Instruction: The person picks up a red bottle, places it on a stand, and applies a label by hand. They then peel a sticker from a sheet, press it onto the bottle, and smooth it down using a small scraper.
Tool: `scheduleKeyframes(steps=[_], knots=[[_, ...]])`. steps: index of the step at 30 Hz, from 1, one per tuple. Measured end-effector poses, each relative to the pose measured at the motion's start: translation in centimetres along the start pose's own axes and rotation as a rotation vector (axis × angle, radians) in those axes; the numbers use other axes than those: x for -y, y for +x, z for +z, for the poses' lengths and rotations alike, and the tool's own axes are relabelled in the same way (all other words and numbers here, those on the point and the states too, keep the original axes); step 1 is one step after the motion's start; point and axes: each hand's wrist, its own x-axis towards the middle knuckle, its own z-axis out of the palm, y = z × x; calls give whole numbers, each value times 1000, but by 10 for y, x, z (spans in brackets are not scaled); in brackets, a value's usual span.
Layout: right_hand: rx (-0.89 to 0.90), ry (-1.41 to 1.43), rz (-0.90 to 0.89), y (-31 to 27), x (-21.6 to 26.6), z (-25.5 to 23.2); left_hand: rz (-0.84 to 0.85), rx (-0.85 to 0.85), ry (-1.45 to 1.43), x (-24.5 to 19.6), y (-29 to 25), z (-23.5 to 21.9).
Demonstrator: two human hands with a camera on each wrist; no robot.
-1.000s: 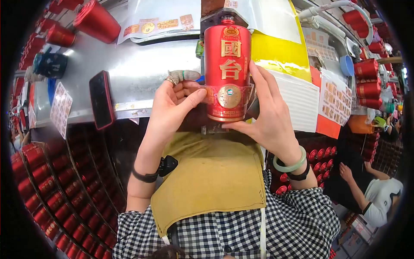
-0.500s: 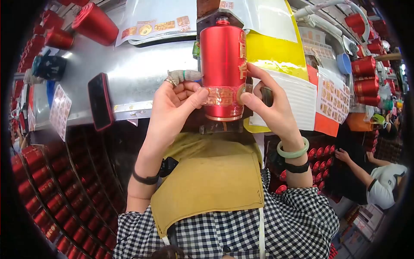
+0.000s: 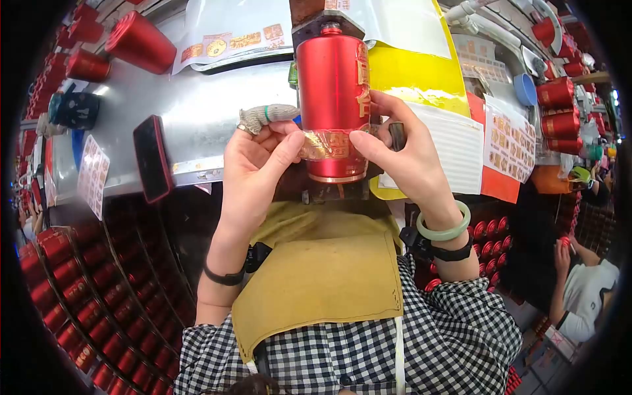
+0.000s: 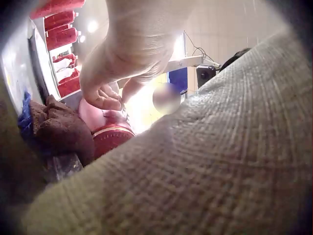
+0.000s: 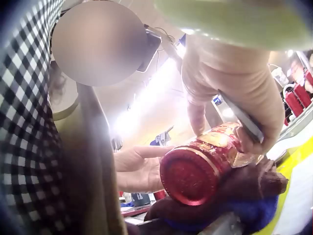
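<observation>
A red bottle (image 3: 326, 79) with raised gold characters lies on its side, neck pointing away and base toward the person. Around its lower part runs a clear film strip (image 3: 322, 146) with gold lettering. My left hand (image 3: 253, 161), a grey knitted cover (image 3: 268, 117) on one finger, pinches the strip's left end at the bottle's edge. From the right, my right hand (image 3: 415, 155) presses its thumb on the strip, with other fingers along the bottle's far side. Its curled fingers also grip a flat metal piece (image 5: 244, 117). Beneath the bottle, a dark brown cloth (image 5: 205, 208) shows in the right wrist view.
A phone (image 3: 153, 158) lies on the metal bench (image 3: 217, 92) to the left. Sheets of gold stickers (image 3: 230, 43) lie at the back. White papers (image 3: 441, 145) are stacked at the right. Racks of red bottles (image 3: 85, 303) stand below left. Another person (image 3: 582, 293) sits at far right.
The bottle has turned so its gold characters face right and plain red faces up. My right thumb has moved from the base onto the strip; the left hand keeps its pinch.
</observation>
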Motion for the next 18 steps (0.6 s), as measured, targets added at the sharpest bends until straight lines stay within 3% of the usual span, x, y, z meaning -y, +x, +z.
scheduleKeyframes(steps=[18], knots=[[45,30,60,0,4,-1,-14,-50,12,6,0,-2]])
